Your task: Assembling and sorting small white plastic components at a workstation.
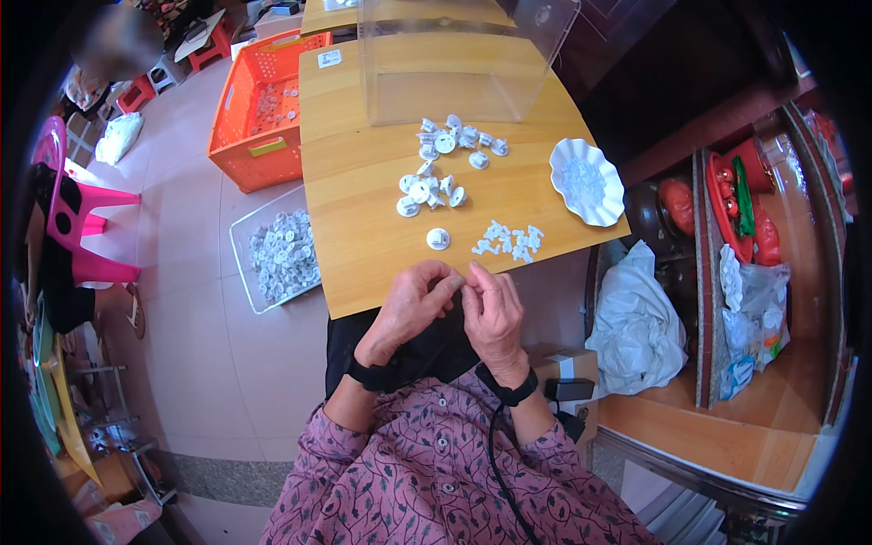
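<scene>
My left hand and my right hand meet fingertip to fingertip just below the near edge of a wooden table, over my dark lap. Between the fingertips sits a tiny white plastic piece, mostly hidden. On the table just beyond lie a single white round cap, a small heap of little white clips, and a larger scatter of white round caps. A white wavy-edged dish with small white parts stands at the table's right edge.
A clear plastic box stands at the back of the table. On the floor to the left are a clear bin of white parts and an orange crate. A white bag and shelves with red items are at right.
</scene>
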Tool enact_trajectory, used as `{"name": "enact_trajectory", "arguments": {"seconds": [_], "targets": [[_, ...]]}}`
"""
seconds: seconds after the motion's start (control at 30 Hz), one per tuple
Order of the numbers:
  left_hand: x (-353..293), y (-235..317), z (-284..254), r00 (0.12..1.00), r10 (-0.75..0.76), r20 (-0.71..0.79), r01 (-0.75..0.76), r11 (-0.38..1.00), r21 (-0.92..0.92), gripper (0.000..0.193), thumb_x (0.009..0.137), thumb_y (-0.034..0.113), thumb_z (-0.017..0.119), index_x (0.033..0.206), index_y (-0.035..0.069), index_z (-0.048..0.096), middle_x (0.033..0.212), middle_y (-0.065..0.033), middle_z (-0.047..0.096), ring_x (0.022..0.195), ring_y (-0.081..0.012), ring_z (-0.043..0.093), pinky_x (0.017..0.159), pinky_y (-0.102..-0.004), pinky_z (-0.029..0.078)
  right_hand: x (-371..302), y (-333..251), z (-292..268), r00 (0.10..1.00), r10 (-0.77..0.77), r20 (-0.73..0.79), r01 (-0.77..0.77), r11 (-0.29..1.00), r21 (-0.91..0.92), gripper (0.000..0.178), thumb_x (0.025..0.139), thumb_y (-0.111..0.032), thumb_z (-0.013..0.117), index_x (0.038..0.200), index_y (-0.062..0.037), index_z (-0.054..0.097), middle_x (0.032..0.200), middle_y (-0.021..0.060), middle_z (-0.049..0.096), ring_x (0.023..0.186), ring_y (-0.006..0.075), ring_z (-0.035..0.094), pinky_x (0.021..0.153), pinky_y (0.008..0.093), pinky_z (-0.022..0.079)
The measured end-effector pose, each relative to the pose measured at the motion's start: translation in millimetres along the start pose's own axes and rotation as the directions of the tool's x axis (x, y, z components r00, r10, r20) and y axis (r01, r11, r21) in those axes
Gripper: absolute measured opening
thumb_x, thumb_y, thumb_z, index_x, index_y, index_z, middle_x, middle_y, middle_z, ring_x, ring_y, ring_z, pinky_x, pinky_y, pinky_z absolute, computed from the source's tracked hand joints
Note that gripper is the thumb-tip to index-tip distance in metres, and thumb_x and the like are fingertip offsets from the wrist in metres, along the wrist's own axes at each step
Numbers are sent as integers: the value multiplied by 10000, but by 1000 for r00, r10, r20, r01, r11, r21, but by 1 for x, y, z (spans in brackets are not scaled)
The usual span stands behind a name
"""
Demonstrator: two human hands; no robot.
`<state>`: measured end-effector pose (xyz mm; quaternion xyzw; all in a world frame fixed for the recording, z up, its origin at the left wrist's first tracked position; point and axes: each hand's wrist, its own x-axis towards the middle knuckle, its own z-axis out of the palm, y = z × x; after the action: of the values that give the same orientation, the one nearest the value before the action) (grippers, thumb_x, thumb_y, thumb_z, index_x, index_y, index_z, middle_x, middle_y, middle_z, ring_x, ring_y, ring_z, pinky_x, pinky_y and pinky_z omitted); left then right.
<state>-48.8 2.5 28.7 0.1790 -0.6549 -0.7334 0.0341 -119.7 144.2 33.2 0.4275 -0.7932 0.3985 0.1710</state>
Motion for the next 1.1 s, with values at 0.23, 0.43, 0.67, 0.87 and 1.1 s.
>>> {"name": "enact_trajectory", "arguments": {"seconds": [0.23, 0.43, 0.67, 0.87, 1.1], "targets": [[24, -2, -5, 806, 530, -264, -275, 730, 626, 206, 907, 79, 688, 1094, -3, 658, 843, -110, 622, 699, -220, 629, 632, -322, 518, -8, 3, 2, 964, 265, 38, -267, 945, 189, 174, 891, 45, 676, 1063, 15, 682, 901, 100, 642, 763, 166, 665, 675, 288, 544], [37, 3, -3, 820, 516, -246, -179, 641, 747, 297, 807, 44, 732, 1101, 34, 685, 968, -180, 594, 797, -349, 634, 690, -419, 530, -13, 10, 4, 889, 446, 100, -450, 816, 362, 91, 920, 43, 655, 1003, 30, 690, 947, 47, 616, 782, 96, 641, 667, 245, 525], [41, -14, -13, 810, 526, -259, -240, 701, 672, 268, 801, 43, 738, 1060, 12, 675, 982, -163, 596, 793, -321, 654, 688, -413, 541, -15, 15, 2, 913, 401, 77, -403, 853, 332, 98, 930, 7, 669, 1026, 20, 678, 950, 14, 594, 734, 68, 589, 646, 207, 498], [21, -11, -20, 934, 252, -253, -234, 967, 99, 224, 905, 65, 702, 1116, 5, 655, 1028, -73, 617, 805, -165, 643, 689, -301, 546, -9, 11, 0, 728, 627, 276, -652, 509, 562, 143, 967, -60, 653, 1084, 22, 664, 931, 23, 668, 761, 72, 632, 665, 211, 519], [-2, -15, -17, 995, 69, -73, -100, 742, -663, 379, 982, 79, 634, 1346, 10, 554, 1155, -99, 660, 916, -147, 649, 787, -270, 549, 2, -3, -5, 698, 624, 352, -677, 414, 609, 169, 963, -50, 650, 1099, 49, 636, 931, 60, 670, 792, 102, 665, 669, 231, 556]]}}
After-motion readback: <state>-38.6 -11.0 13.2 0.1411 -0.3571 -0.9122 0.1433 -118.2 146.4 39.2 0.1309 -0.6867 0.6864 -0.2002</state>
